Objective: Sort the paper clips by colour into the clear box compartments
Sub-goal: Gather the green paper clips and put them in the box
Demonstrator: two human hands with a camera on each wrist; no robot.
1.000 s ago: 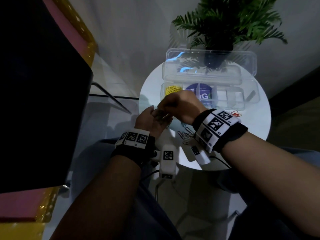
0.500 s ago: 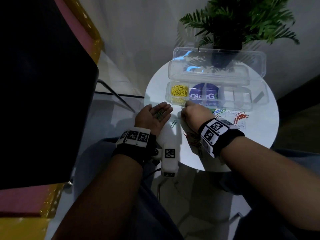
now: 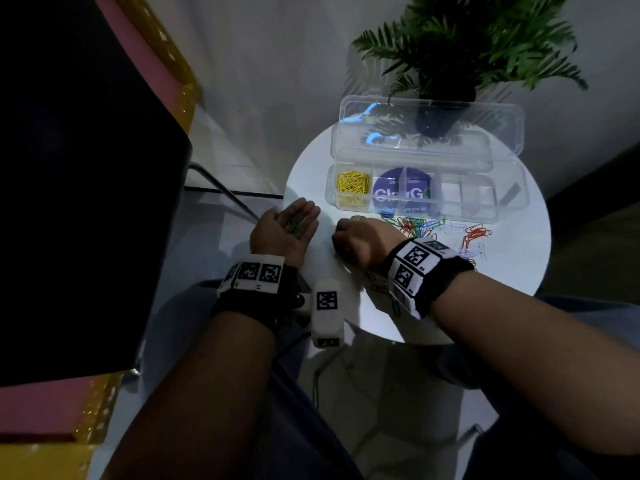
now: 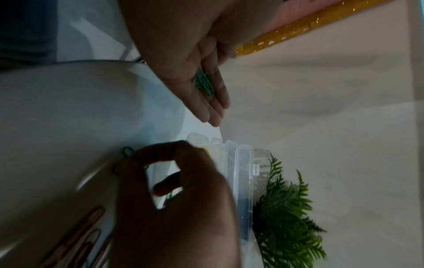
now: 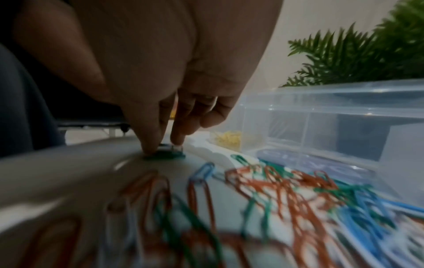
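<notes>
Paper clips in mixed colours, thin coated wire loops of orange, green, blue and white (image 3: 420,227), lie scattered on a round white table (image 3: 512,271) just in front of a long clear plastic box with divided compartments (image 3: 474,199), its hinged lid standing open behind it so the compartments can be reached from above. Only the leftmost compartment is filled, with a heap of small yellow paper clips (image 3: 351,188); the others appear empty, one showing a round purple label beneath it, which suggests the sorting is at an early stage.

A person's left hand (image 3: 291,230) is held palm up beside the table's edge, fingers relaxed and slightly cupped, serving as a tray for a few small green paper clips (image 4: 204,81) gathered there, probably so that one colour can be carried to the box in a single trip. The right hand (image 3: 360,242) is lowered onto the tabletop near the box's left end, thumb and forefinger (image 5: 149,137) closing on a single green paper clip (image 5: 166,155) that lies flat on the surface; whether the clip has been lifted clear cannot be told. A leafy green potted plant (image 3: 467,53) stands behind the box.
</notes>
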